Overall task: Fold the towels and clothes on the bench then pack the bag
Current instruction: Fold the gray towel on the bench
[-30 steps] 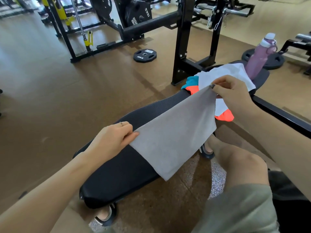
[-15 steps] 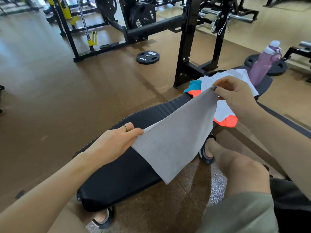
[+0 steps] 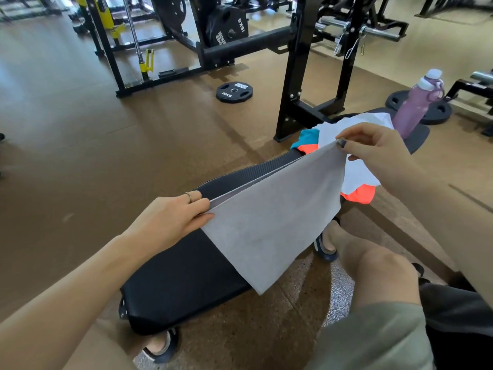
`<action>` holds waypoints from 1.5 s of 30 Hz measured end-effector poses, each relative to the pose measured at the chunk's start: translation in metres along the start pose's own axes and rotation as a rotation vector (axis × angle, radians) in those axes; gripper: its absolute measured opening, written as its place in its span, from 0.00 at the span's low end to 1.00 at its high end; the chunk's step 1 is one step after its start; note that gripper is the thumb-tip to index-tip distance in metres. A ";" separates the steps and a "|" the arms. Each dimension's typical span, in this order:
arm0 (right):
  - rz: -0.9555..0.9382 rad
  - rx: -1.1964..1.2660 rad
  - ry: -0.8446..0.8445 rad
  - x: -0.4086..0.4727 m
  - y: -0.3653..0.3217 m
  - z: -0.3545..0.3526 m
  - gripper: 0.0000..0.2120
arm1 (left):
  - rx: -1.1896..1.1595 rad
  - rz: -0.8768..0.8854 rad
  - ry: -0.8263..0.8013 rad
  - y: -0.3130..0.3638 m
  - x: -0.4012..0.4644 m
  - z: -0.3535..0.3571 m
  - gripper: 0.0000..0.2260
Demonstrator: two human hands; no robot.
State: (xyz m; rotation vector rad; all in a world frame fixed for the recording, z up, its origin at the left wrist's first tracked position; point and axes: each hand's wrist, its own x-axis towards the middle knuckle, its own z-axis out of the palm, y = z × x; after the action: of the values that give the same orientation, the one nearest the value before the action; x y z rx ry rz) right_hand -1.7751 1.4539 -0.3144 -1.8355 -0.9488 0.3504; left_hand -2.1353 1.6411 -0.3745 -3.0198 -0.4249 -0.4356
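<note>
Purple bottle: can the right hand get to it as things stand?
Probably yes, but not right now. The right hand is pinching a corner of the grey towel. The purple bottle stands just beyond it on the bench, nothing between.

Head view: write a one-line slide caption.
Both hands, left hand and right hand, pinch a doubled grey towel above the black bench.

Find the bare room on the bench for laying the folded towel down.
Free: the black padded bench between the left hand and its near end. Crowded: the far end, with white, orange and teal clothes beside the upright purple water bottle.
</note>
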 end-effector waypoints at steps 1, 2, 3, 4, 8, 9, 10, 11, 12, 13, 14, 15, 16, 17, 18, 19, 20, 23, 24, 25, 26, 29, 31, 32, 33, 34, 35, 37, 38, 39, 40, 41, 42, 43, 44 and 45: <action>0.001 -0.003 -0.003 0.000 -0.001 -0.001 0.07 | -0.031 -0.014 0.040 -0.001 0.000 -0.003 0.13; 0.002 -0.006 -0.006 0.001 -0.001 -0.001 0.07 | -0.092 -0.044 0.072 -0.002 0.001 -0.006 0.13; 0.006 -0.012 -0.007 0.001 -0.002 -0.002 0.08 | -0.179 -0.094 0.097 -0.002 0.003 -0.009 0.13; 0.014 -0.019 -0.007 0.001 -0.003 -0.003 0.08 | -0.275 -0.144 0.133 -0.002 0.005 -0.012 0.12; 0.024 -0.032 -0.014 0.003 -0.005 -0.003 0.09 | -0.517 -0.396 0.261 -0.001 0.009 -0.025 0.10; 0.019 -0.036 -0.012 0.004 -0.006 -0.003 0.09 | -0.596 -0.453 0.273 -0.002 0.009 -0.028 0.09; 0.013 -0.037 -0.010 0.004 -0.007 -0.002 0.08 | -0.658 -0.496 0.281 -0.003 0.009 -0.031 0.08; 0.008 -0.034 -0.012 0.005 -0.008 -0.001 0.08 | -0.682 -0.517 0.282 -0.005 0.009 -0.034 0.06; 0.006 -0.027 -0.021 0.005 -0.009 0.000 0.08 | -0.658 -0.507 0.277 -0.007 0.008 -0.036 0.04; 0.010 -0.014 -0.034 0.006 -0.010 0.002 0.07 | -0.594 -0.481 0.265 -0.010 0.007 -0.038 0.03; 0.019 0.005 -0.051 0.007 -0.012 0.004 0.07 | -0.514 -0.446 0.253 -0.012 0.007 -0.039 0.02; 0.025 0.028 -0.066 0.008 -0.013 0.007 0.08 | -0.447 -0.420 0.248 -0.015 0.006 -0.041 0.03; 0.031 0.050 -0.081 0.009 -0.014 0.009 0.09 | -0.411 -0.406 0.254 -0.018 0.006 -0.041 0.04; 0.036 0.077 -0.096 0.010 -0.016 0.011 0.09 | -0.397 -0.410 0.262 -0.020 0.006 -0.042 0.04; 0.044 0.110 -0.112 0.011 -0.018 0.013 0.10 | -0.388 -0.420 0.270 -0.023 0.005 -0.042 0.04; 0.056 0.151 -0.128 0.013 -0.020 0.015 0.09 | -0.378 -0.431 0.273 -0.025 0.005 -0.042 0.04; 0.070 0.193 -0.142 0.016 -0.022 0.018 0.09 | -0.372 -0.443 0.271 -0.028 0.006 -0.041 0.04; 0.110 0.266 -0.167 0.031 -0.025 0.032 0.09 | -0.360 -0.487 0.242 -0.038 0.011 -0.038 0.05; 0.116 0.258 -0.168 0.039 -0.027 0.039 0.08 | -0.350 -0.506 0.230 -0.043 0.015 -0.038 0.05; 0.121 0.259 -0.162 0.047 -0.030 0.046 0.09 | -0.338 -0.535 0.223 -0.049 0.021 -0.040 0.04; 0.126 0.263 -0.147 0.055 -0.036 0.054 0.09 | -0.325 -0.572 0.228 -0.054 0.026 -0.043 0.04; 0.118 0.299 -0.076 0.075 -0.057 0.073 0.06 | -0.303 -0.662 0.347 -0.067 0.043 -0.064 0.05; 0.116 0.312 -0.028 0.079 -0.066 0.079 0.08 | -0.315 -0.672 0.430 -0.069 0.042 -0.076 0.05; 0.123 0.343 -0.009 0.076 -0.066 0.080 0.07 | -0.321 -0.654 0.440 -0.067 0.037 -0.076 0.05; 0.130 0.405 -0.009 0.069 -0.060 0.081 0.05 | -0.317 -0.619 0.429 -0.064 0.027 -0.072 0.05; 0.132 0.438 -0.016 0.058 -0.050 0.082 0.05 | -0.300 -0.572 0.395 -0.061 0.014 -0.061 0.04; 0.142 0.440 -0.025 0.047 -0.034 0.085 0.06 | -0.281 -0.519 0.338 -0.057 -0.002 -0.046 0.03; 0.202 0.317 -0.053 0.020 0.012 0.094 0.06 | -0.253 -0.429 0.135 -0.047 -0.040 -0.005 0.02; 0.230 0.216 -0.077 0.005 0.036 0.100 0.07 | -0.230 -0.384 0.008 -0.038 -0.057 0.016 0.01; 0.243 0.112 -0.105 -0.013 0.060 0.107 0.08 | -0.198 -0.331 -0.106 -0.028 -0.073 0.036 0.02; 0.247 -0.013 -0.142 -0.031 0.082 0.113 0.07 | -0.169 -0.284 -0.190 -0.019 -0.086 0.054 0.04; 0.241 -0.124 -0.181 -0.049 0.101 0.120 0.06 | -0.151 -0.251 -0.255 -0.009 -0.096 0.070 0.07; 0.235 -0.216 -0.223 -0.066 0.115 0.124 0.06 | -0.135 -0.232 -0.308 -0.001 -0.103 0.084 0.11; 0.229 -0.267 -0.258 -0.079 0.127 0.128 0.07 | -0.113 -0.209 -0.342 0.006 -0.109 0.095 0.14; 0.234 -0.288 -0.278 -0.089 0.136 0.130 0.07 | -0.088 -0.187 -0.354 0.010 -0.113 0.104 0.15; 0.245 -0.292 -0.280 -0.096 0.141 0.131 0.08 | -0.067 -0.169 -0.341 0.013 -0.117 0.109 0.14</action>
State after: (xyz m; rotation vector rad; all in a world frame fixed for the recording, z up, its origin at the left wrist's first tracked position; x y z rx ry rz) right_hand -1.8541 1.4404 -0.5139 -2.2189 -1.0060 0.6622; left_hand -2.2100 1.6088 -0.5131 -3.1390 -0.7019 0.0643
